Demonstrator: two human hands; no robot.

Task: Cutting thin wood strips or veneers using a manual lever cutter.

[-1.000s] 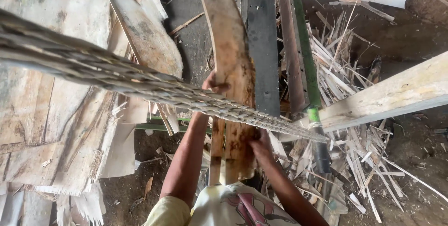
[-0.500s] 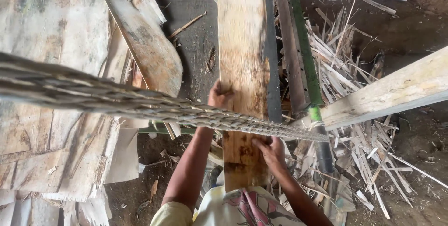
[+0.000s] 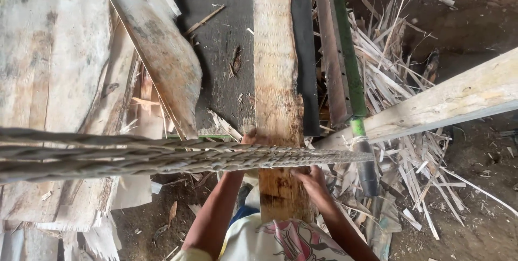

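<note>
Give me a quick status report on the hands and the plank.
Left hand grips the plank on its left edge. Right hand holds its right edge, lower down. Twisted rope crosses in front of both hands, partly hiding them.

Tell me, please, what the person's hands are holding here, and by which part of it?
Both hands grip the long wooden plank at its near end: the left hand on its left edge, the right hand on its right edge, partly hidden behind the twisted cable.
</note>
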